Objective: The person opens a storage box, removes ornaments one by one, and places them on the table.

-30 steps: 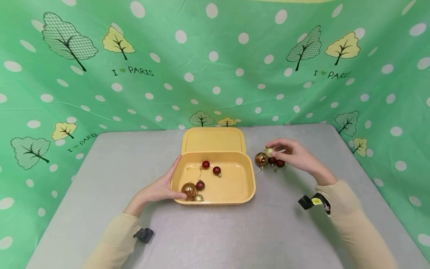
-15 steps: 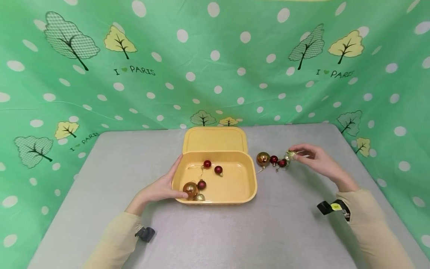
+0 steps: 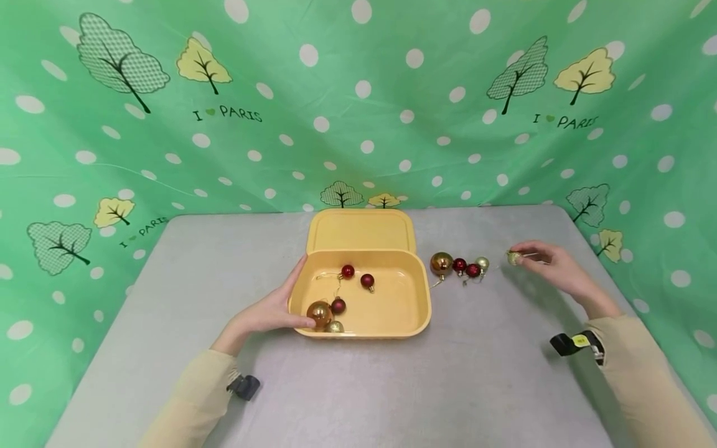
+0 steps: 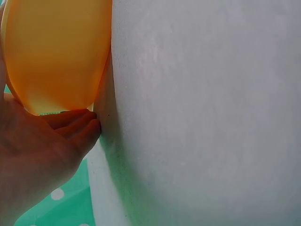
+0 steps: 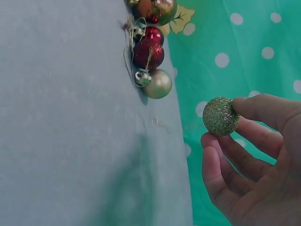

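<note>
My right hand (image 3: 562, 270) pinches a small glittery gold Christmas bauble (image 5: 221, 117) between thumb and fingertips, over the right part of the table. A thin thread trails from the bauble toward the row of other baubles in the right wrist view. At the left end of a yellow plastic box (image 3: 386, 305), my left hand (image 3: 269, 311) grips the wall, thumb over the rim and fingers along the outside. Inside the box lie several baubles: a large shiny gold one (image 3: 320, 314), dark red ones (image 3: 366, 281) and a small gold one (image 3: 335, 327) partly hidden by the front rim.
Right of the box, a row on the grey table (image 3: 392, 398) holds a large gold bauble (image 3: 441, 264), two red baubles (image 3: 473, 270) and a pale gold bauble (image 3: 482, 264). A yellow lid (image 3: 361, 230) lies behind the box. A green patterned cloth (image 3: 358, 124) hangs around the table.
My right hand has moved right with the glittery gold bauble, from above the row to past its right end. The left hand keeps its grip on the box.
</note>
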`<state>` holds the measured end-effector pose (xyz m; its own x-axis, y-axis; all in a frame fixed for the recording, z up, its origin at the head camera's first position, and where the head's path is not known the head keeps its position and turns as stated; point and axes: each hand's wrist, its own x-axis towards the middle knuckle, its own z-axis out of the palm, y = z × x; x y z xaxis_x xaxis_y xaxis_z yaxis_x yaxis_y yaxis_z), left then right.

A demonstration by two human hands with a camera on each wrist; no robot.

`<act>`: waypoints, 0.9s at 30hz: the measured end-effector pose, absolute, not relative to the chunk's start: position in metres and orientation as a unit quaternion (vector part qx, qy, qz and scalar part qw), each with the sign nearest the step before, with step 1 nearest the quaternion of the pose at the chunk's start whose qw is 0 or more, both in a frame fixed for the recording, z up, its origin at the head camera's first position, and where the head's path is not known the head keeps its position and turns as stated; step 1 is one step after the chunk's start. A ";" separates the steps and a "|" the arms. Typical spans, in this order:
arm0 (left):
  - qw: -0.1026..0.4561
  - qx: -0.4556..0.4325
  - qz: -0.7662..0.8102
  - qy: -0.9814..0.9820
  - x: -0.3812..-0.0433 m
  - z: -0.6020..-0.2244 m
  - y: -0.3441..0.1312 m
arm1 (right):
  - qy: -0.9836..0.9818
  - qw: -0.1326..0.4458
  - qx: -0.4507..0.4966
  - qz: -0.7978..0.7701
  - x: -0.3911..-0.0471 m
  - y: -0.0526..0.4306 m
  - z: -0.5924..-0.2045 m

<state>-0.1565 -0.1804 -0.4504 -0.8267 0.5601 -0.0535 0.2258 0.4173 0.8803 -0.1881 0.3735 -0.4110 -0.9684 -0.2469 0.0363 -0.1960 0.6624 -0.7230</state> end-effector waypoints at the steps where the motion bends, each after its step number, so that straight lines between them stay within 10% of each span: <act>1: 0.172 0.238 0.483 0.825 -0.157 -0.450 -0.181 | 0.913 0.037 -0.115 -0.391 -0.189 0.374 -0.411; 27: 0.177 0.231 0.479 0.828 -0.156 -0.451 -0.180 | 0.903 0.050 -0.120 -0.410 -0.195 0.354 -0.446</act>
